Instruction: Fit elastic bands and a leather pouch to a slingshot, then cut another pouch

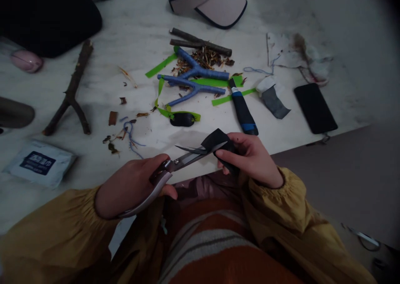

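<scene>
Two hands at work over the near edge of a pale marble table [312, 21].

Left hand [131, 186]: clenched around the handles of a pair of scissors [175, 167]; blades point right, parted, their tips meeting the black piece.

Right hand [250, 155]: grasping a piece of black material [215, 140], pinched between thumb and fingers, held just above the table edge and in front of the person's lap. Both sleeves mustard yellow.

On the table beyond the hands:
- Blue-handled knife [243, 111], lying just past the right hand, blade end away from the person.
- Two forked sticks wrapped in blue [193, 78], side by side, with green strips [162, 65] beneath and around them.
- Black oval patch [183, 119] on a green strip, near the blue forks.
- Bare forked branch [70, 94], well to the left.
- Two plain sticks [200, 40] behind a heap of bark shavings.
- Grey tape scrap [275, 103] and a black phone [315, 108], to the right.
- White packet with a dark label [40, 163], far left, near the table edge.
- Pale cap [212, 3] at the far side.
- Pink rounded object [26, 61], far left; what it is cannot be told.
</scene>
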Action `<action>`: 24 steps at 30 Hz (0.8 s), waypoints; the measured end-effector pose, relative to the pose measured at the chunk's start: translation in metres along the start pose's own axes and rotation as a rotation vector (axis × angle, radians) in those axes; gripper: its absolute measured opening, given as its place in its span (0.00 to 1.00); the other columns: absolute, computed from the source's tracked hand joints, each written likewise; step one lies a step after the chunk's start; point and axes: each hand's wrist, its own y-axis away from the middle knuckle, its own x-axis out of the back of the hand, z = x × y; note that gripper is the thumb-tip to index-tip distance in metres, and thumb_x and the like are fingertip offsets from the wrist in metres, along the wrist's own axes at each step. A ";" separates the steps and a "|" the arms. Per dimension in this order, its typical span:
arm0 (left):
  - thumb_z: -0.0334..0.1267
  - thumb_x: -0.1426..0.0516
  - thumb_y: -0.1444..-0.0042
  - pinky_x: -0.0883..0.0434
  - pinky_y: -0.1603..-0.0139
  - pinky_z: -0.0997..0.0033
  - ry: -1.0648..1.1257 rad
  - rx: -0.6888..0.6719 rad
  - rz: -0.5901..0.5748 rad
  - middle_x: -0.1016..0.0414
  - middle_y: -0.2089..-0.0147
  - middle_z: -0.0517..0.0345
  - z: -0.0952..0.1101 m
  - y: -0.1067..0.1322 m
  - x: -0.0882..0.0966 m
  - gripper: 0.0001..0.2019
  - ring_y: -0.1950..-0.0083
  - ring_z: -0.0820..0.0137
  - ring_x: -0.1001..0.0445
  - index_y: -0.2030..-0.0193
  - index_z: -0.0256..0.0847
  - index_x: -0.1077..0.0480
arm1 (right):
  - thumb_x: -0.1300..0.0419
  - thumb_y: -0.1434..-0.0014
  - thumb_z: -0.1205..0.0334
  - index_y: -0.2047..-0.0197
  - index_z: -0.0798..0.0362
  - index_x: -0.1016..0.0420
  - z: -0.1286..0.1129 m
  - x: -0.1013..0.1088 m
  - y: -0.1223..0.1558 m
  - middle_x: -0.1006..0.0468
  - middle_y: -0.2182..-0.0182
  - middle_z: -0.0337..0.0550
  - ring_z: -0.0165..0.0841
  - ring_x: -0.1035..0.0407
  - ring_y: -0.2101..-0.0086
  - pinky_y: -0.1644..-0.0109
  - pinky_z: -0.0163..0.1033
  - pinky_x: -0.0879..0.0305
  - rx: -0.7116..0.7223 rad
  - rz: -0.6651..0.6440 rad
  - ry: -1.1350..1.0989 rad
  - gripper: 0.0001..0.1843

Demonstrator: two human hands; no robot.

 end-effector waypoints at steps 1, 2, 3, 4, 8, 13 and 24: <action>0.57 0.40 0.52 0.35 0.71 0.71 0.037 0.018 -0.011 0.24 0.72 0.59 -0.001 -0.001 0.000 0.22 0.71 0.65 0.25 0.60 0.40 0.30 | 0.32 0.49 0.61 0.66 0.56 0.26 -0.001 0.003 -0.001 0.22 0.79 0.37 0.26 0.29 0.81 0.78 0.29 0.30 -0.001 -0.022 -0.009 0.10; 0.56 0.39 0.53 0.35 0.71 0.72 0.083 0.037 -0.021 0.24 0.72 0.60 -0.002 -0.001 0.000 0.22 0.72 0.66 0.25 0.60 0.41 0.30 | 0.31 0.51 0.62 0.65 0.56 0.26 -0.001 0.006 -0.001 0.22 0.78 0.37 0.26 0.28 0.80 0.76 0.30 0.29 0.002 -0.042 -0.033 0.11; 0.55 0.38 0.54 0.35 0.72 0.73 0.134 0.053 -0.023 0.25 0.73 0.61 -0.003 -0.001 0.000 0.21 0.72 0.67 0.26 0.60 0.42 0.29 | 0.30 0.52 0.63 0.64 0.55 0.26 -0.001 0.009 -0.001 0.21 0.78 0.37 0.27 0.27 0.80 0.76 0.31 0.28 0.005 -0.059 -0.070 0.13; 0.54 0.38 0.55 0.35 0.73 0.74 0.186 0.067 -0.031 0.25 0.73 0.62 -0.004 -0.002 -0.001 0.21 0.73 0.68 0.27 0.59 0.42 0.29 | 0.30 0.53 0.63 0.63 0.54 0.26 -0.001 0.012 -0.001 0.21 0.77 0.37 0.28 0.27 0.80 0.76 0.32 0.28 0.013 -0.070 -0.120 0.14; 0.48 0.37 0.54 0.36 0.76 0.76 0.357 0.090 -0.048 0.28 0.74 0.64 -0.008 -0.002 -0.005 0.20 0.75 0.71 0.32 0.56 0.42 0.30 | 0.29 0.58 0.49 0.63 0.52 0.22 0.002 0.019 -0.003 0.19 0.74 0.39 0.31 0.26 0.77 0.74 0.35 0.28 0.040 0.005 -0.341 0.21; 0.51 0.41 0.50 0.36 0.75 0.77 0.499 0.101 -0.012 0.30 0.75 0.63 0.002 -0.003 -0.012 0.17 0.76 0.74 0.35 0.63 0.39 0.32 | 0.40 0.51 0.40 0.67 0.47 0.22 0.018 -0.001 -0.009 0.19 0.72 0.40 0.35 0.25 0.70 0.67 0.43 0.26 0.082 0.244 -0.514 0.20; 0.67 0.44 0.53 0.36 0.75 0.76 0.609 0.056 0.073 0.29 0.76 0.61 0.025 -0.016 -0.036 0.35 0.77 0.73 0.34 0.54 0.35 0.31 | 0.29 0.57 0.48 0.69 0.47 0.23 0.034 -0.040 -0.014 0.21 0.70 0.41 0.33 0.30 0.73 0.69 0.42 0.30 0.470 0.404 -0.315 0.16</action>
